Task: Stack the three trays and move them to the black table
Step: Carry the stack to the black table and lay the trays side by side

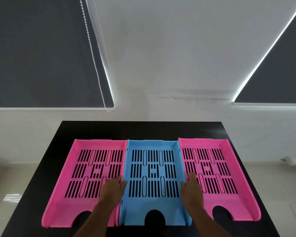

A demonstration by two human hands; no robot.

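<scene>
Both hands, left hand (113, 188) and right hand (190, 187), grip the blue tray (154, 200) (side walls) between pink trays (72, 202).

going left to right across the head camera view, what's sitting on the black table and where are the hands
Left pink tray → left hand → blue tray → right hand → right pink tray.

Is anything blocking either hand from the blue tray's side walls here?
Nothing visible does. The left hand and right hand are at the blue tray's side walls, fingers reaching over the neighbouring left pink tray and right pink tray, which sit tight beside it.
</scene>
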